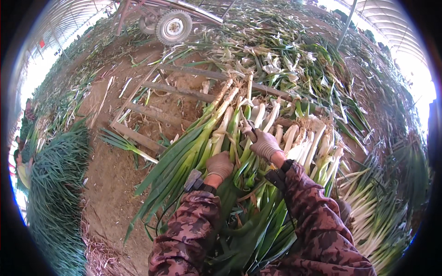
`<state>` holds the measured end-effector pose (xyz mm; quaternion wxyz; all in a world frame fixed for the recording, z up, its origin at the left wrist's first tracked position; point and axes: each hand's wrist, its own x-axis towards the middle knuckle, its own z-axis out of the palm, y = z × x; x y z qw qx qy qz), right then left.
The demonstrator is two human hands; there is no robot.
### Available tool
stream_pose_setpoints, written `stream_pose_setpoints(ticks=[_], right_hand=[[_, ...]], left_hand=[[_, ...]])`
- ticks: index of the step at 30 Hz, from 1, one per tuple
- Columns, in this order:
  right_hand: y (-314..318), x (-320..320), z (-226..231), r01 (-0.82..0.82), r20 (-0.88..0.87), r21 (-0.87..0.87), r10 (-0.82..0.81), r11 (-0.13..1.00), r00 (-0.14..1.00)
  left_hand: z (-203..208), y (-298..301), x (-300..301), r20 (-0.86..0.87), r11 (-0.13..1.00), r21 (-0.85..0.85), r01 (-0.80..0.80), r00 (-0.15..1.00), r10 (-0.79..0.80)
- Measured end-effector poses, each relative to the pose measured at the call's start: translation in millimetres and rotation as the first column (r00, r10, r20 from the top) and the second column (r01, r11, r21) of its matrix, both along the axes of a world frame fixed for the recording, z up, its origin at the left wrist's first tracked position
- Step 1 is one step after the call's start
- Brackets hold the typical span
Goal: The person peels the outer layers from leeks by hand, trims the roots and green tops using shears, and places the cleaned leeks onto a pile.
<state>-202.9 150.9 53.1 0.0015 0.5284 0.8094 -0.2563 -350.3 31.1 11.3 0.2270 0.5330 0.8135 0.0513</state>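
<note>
Large green onions (212,117) lie in front of me over a wooden frame, white root ends away from me and green leaves toward me. My left hand (219,165), in a striped glove, is closed around a green onion stalk low on the bunch. To its right and farther off, my right hand (265,145), gloved too, is closed on a small dark tool (250,130) held against a stalk; its exact kind is hard to make out. More white stalks (299,147) with roots lie right of this hand. Dark devices are strapped at both wrists.
The wooden slatted frame (159,115) rests on bare soil. Green onions are heaped at left (57,193) and right (368,221). Beyond lie cut leaves (271,60) and a wheeled cart (174,26). Part of another person (24,171) shows at the left edge.
</note>
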Motion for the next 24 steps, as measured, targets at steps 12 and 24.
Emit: stream_pose_setpoints(ticks=[12,24], right_hand=[[-13,55,0,-0.013,-0.161,-0.066,0.002,0.998,0.987],[-34,66,23,0.02,-0.196,-0.067,-0.033,0.998,0.98]], left_hand=[[-12,-14,6,0.259,0.986,0.035,0.166,0.951,-0.169],[5,-19,5,0.146,0.902,-0.054,0.427,0.897,-0.416]])
